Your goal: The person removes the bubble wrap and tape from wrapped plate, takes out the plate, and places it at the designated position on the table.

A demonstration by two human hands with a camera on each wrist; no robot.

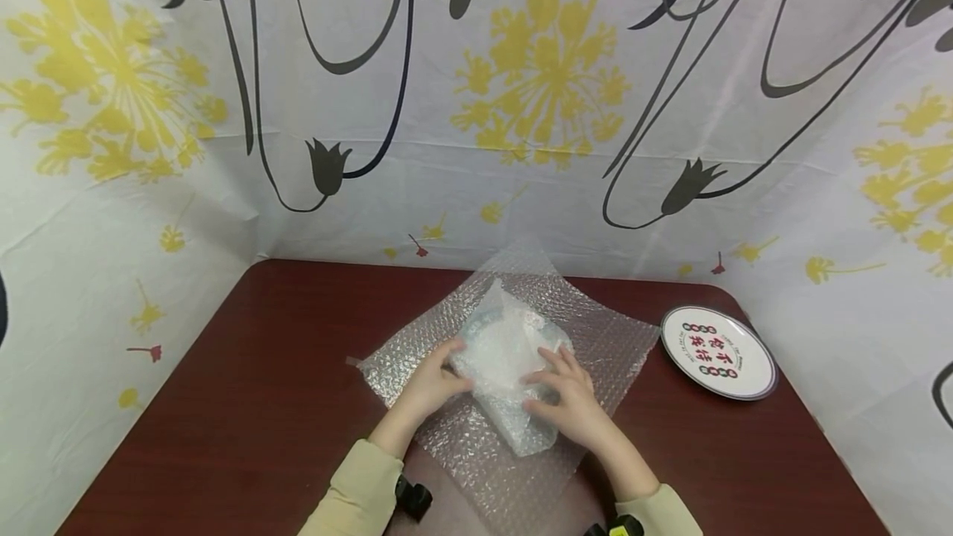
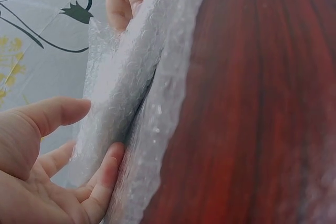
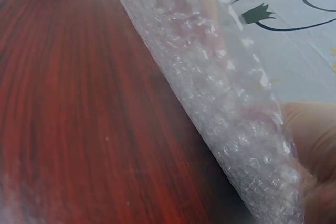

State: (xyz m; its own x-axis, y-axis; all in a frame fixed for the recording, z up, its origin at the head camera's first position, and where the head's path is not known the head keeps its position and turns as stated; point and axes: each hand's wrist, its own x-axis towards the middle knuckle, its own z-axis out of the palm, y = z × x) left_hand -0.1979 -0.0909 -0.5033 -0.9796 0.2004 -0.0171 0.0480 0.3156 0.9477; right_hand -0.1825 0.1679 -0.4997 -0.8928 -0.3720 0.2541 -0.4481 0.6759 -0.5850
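A bundle folded in bubble wrap (image 1: 506, 354) lies on a larger spread sheet of bubble wrap (image 1: 476, 470); a pale round shape with a bluish edge shows faintly through it. My left hand (image 1: 432, 383) holds the bundle's left edge. In the left wrist view its thumb is on the upper side and its fingers (image 2: 107, 174) are at the lower edge. The right hand (image 1: 566, 395) grips the right side, its fingers bent over the top. In the right wrist view, bubble wrap (image 3: 210, 93) covers most of that hand's fingers.
A white plate (image 1: 715, 354) with red characters and a dark rim lies at the right of the dark red wooden table (image 1: 298, 354). A white cloth with yellow and grey flowers (image 1: 447, 213) hangs behind the table and along both sides.
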